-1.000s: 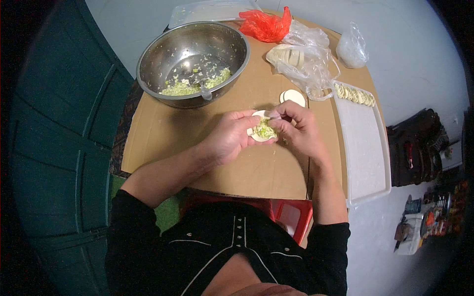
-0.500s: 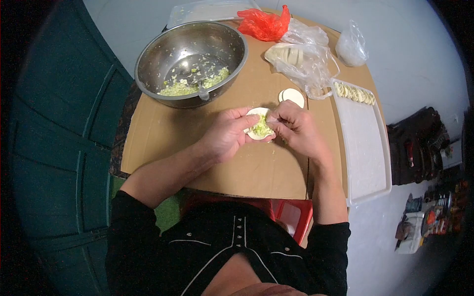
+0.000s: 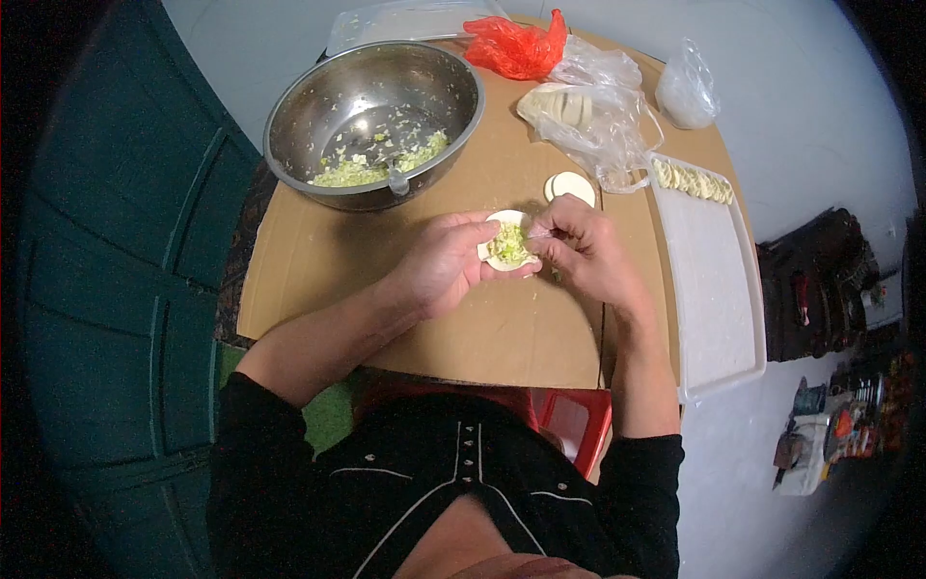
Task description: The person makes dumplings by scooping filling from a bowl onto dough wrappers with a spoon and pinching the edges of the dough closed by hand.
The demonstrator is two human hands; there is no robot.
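A round dumpling wrapper (image 3: 494, 263) lies in my left hand (image 3: 449, 259), whose thumb and fingers hold its left and lower edges. Chopped pale-green filling (image 3: 509, 241) is heaped in the middle of the wrapper. My right hand (image 3: 584, 249) is closed at the wrapper's right side, pinching a thin shiny utensil (image 3: 542, 234) whose tip is at the filling; most of it is hidden by the fingers. Just beyond my right hand, a small stack of round wrappers (image 3: 573, 187) rests on the cardboard-covered table (image 3: 453, 343).
A large steel bowl (image 3: 280, 145) with chopped filling stands at the back left, a grey handle-like piece (image 3: 397, 180) at its rim. Behind the wrappers lie clear plastic bags (image 3: 617, 145) and a red bag (image 3: 521, 48). On the right, a white tray (image 3: 719, 299) bears a row of dumplings (image 3: 693, 181).
The filling looks more gathered toward the wrapper's middle, with more bare rim showing. My right hand has shifted slightly at the wrapper's edge; my left hand keeps its hold.
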